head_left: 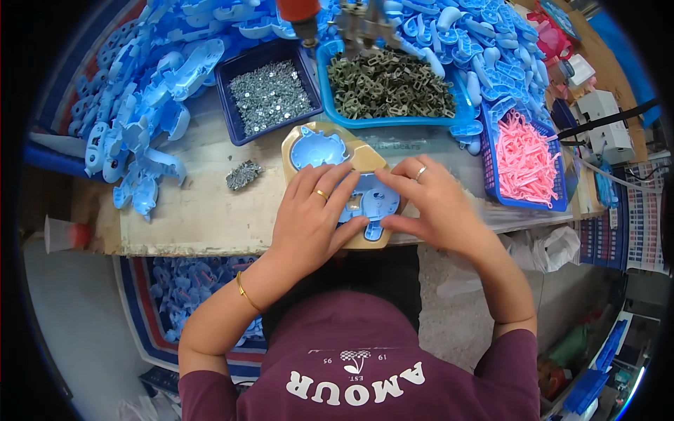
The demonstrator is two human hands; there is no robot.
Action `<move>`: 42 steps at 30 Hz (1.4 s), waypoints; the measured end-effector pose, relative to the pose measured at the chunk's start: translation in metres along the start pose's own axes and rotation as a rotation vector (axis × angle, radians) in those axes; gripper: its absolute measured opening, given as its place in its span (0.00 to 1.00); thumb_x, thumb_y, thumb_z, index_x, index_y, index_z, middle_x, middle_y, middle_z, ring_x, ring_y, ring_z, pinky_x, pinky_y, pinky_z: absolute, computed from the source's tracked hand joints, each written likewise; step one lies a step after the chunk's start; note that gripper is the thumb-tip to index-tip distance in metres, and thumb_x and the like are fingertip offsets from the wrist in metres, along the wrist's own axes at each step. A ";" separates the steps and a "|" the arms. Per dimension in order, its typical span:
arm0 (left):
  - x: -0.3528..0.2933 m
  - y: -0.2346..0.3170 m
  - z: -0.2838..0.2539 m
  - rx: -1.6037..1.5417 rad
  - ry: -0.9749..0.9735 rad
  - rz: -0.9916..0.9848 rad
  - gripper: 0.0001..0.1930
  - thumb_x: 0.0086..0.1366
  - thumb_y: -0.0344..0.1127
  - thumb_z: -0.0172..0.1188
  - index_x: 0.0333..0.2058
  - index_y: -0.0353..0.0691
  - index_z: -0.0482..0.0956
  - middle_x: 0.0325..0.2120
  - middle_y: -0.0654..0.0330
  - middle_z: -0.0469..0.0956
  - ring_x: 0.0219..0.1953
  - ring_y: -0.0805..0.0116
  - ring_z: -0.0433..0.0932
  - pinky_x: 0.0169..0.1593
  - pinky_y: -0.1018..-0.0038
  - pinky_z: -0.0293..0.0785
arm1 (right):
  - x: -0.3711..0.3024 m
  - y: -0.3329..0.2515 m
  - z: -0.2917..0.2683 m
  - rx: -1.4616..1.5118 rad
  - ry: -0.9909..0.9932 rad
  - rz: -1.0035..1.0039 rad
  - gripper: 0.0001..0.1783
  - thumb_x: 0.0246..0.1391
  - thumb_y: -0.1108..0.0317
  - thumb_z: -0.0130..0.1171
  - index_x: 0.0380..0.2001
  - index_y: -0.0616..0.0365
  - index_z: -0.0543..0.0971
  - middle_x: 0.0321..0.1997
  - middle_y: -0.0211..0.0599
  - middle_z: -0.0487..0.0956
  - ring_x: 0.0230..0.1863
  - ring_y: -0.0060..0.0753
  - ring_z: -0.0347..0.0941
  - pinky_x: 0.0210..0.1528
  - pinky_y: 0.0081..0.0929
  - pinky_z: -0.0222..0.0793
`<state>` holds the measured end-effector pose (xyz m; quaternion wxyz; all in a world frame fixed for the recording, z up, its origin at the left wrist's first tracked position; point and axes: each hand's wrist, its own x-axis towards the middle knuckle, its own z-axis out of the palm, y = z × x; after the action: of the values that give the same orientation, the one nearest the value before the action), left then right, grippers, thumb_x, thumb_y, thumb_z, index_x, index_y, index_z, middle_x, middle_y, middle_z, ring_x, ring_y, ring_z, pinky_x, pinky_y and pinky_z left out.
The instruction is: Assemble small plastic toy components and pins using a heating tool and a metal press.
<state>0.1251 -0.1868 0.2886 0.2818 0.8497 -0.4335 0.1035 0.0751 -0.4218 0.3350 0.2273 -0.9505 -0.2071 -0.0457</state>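
Observation:
A tan holder (289,149) sits at the table's front edge with light-blue plastic pieces in it. At its far end lies a round hollow blue shell (317,149). Nearer me is a blue plastic body shell (382,202) with a rounded end and a small tab. My left hand (312,210) lies across this shell's left side, fingers above and thumb at its near edge, covering part of it. From the right, my right hand (439,207) curves around the rounded end, thumb and forefinger at opposite edges. Whether any small part is under the fingers is hidden.
Behind the holder stand a dark-blue tray of screws (270,98) and a blue tub of dark metal clips (393,88). A red-tipped power driver (298,10) hangs above. Blue shells (168,84) heap up at left; a basket of pink pieces (525,158) stands right. Screws (243,175) lie loose.

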 end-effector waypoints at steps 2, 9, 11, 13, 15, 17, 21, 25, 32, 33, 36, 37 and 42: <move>-0.001 -0.001 -0.001 0.009 -0.007 -0.005 0.32 0.56 0.44 0.72 0.57 0.36 0.75 0.58 0.54 0.74 0.58 0.48 0.71 0.63 0.54 0.66 | 0.010 0.018 -0.008 0.070 -0.025 -0.033 0.26 0.50 0.65 0.72 0.54 0.56 0.81 0.44 0.40 0.78 0.48 0.45 0.74 0.49 0.39 0.72; 0.001 0.003 -0.001 0.002 -0.025 -0.002 0.32 0.59 0.47 0.68 0.58 0.34 0.74 0.58 0.53 0.74 0.59 0.49 0.71 0.67 0.53 0.63 | 0.079 0.088 -0.016 -0.360 0.348 0.140 0.08 0.58 0.70 0.64 0.41 0.58 0.82 0.39 0.41 0.81 0.40 0.46 0.79 0.42 0.35 0.74; 0.002 0.004 -0.003 -0.005 -0.029 -0.003 0.32 0.59 0.47 0.69 0.58 0.34 0.74 0.58 0.53 0.74 0.59 0.50 0.71 0.66 0.53 0.64 | 0.083 0.094 -0.015 -0.321 0.326 0.154 0.08 0.58 0.70 0.63 0.41 0.58 0.81 0.39 0.42 0.81 0.40 0.47 0.79 0.43 0.36 0.74; 0.005 0.002 -0.005 -0.013 -0.035 -0.006 0.32 0.59 0.47 0.69 0.57 0.34 0.74 0.57 0.53 0.75 0.58 0.50 0.71 0.66 0.54 0.64 | 0.086 0.097 -0.017 -0.280 0.301 0.169 0.07 0.58 0.70 0.63 0.40 0.59 0.81 0.38 0.42 0.81 0.40 0.47 0.78 0.43 0.36 0.74; 0.007 0.001 -0.009 -0.006 -0.031 0.004 0.31 0.56 0.46 0.72 0.55 0.35 0.76 0.55 0.54 0.76 0.56 0.50 0.72 0.62 0.56 0.68 | 0.085 0.097 -0.023 -0.010 0.291 0.252 0.08 0.57 0.71 0.64 0.40 0.58 0.81 0.38 0.41 0.80 0.42 0.46 0.77 0.44 0.38 0.74; 0.009 0.001 -0.012 0.000 -0.040 0.004 0.31 0.56 0.47 0.72 0.54 0.35 0.77 0.54 0.54 0.76 0.56 0.50 0.72 0.61 0.56 0.68 | 0.084 0.099 -0.024 0.002 0.271 0.254 0.08 0.56 0.72 0.64 0.40 0.57 0.81 0.41 0.39 0.79 0.45 0.46 0.76 0.46 0.39 0.73; 0.013 0.004 -0.011 0.015 -0.031 0.003 0.30 0.56 0.48 0.72 0.52 0.35 0.78 0.53 0.54 0.77 0.56 0.50 0.72 0.60 0.57 0.69 | 0.084 0.098 -0.014 -0.253 0.257 0.023 0.09 0.54 0.73 0.64 0.39 0.58 0.79 0.41 0.38 0.77 0.48 0.48 0.74 0.48 0.40 0.73; 0.017 0.007 -0.011 0.020 -0.037 0.022 0.29 0.57 0.47 0.72 0.52 0.36 0.78 0.52 0.54 0.77 0.55 0.50 0.73 0.60 0.57 0.69 | 0.084 0.099 -0.016 -0.211 0.317 -0.011 0.05 0.55 0.75 0.62 0.34 0.59 0.76 0.39 0.40 0.77 0.45 0.50 0.74 0.46 0.42 0.72; 0.035 0.015 -0.018 -0.124 0.076 -0.013 0.26 0.62 0.41 0.69 0.56 0.34 0.76 0.50 0.49 0.78 0.51 0.49 0.75 0.55 0.60 0.73 | 0.040 0.046 -0.029 0.376 0.142 0.177 0.07 0.58 0.73 0.66 0.40 0.60 0.84 0.36 0.32 0.83 0.38 0.22 0.79 0.39 0.24 0.74; 0.039 0.020 -0.016 -0.238 0.103 -0.061 0.26 0.62 0.38 0.69 0.57 0.34 0.76 0.50 0.48 0.79 0.50 0.48 0.76 0.53 0.60 0.74 | 0.033 0.031 -0.033 0.517 0.022 0.266 0.08 0.57 0.73 0.67 0.39 0.62 0.82 0.37 0.32 0.83 0.38 0.20 0.79 0.41 0.23 0.74; 0.041 0.025 -0.006 -0.422 0.028 -0.125 0.22 0.63 0.32 0.68 0.55 0.35 0.78 0.42 0.48 0.82 0.39 0.51 0.82 0.43 0.62 0.78 | 0.018 0.007 -0.031 0.713 -0.032 0.291 0.09 0.57 0.72 0.68 0.39 0.62 0.80 0.37 0.32 0.83 0.39 0.19 0.79 0.42 0.22 0.75; 0.040 0.025 -0.003 -0.530 -0.040 -0.194 0.21 0.63 0.31 0.68 0.54 0.35 0.79 0.39 0.49 0.83 0.35 0.52 0.83 0.40 0.63 0.78 | 0.012 0.006 -0.029 0.819 -0.017 0.322 0.09 0.58 0.72 0.68 0.39 0.62 0.79 0.36 0.31 0.83 0.39 0.19 0.79 0.42 0.21 0.75; 0.034 0.021 -0.018 -0.614 -0.041 -0.276 0.11 0.66 0.26 0.66 0.47 0.34 0.84 0.37 0.58 0.86 0.35 0.74 0.84 0.39 0.78 0.80 | -0.034 0.072 -0.062 0.087 0.293 0.595 0.11 0.57 0.65 0.69 0.36 0.61 0.81 0.31 0.35 0.84 0.35 0.25 0.82 0.39 0.28 0.76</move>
<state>0.1302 -0.2091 0.3255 0.5270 0.7778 -0.3309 -0.0881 0.0742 -0.5210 0.3544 0.2983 -0.9420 0.1129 -0.1047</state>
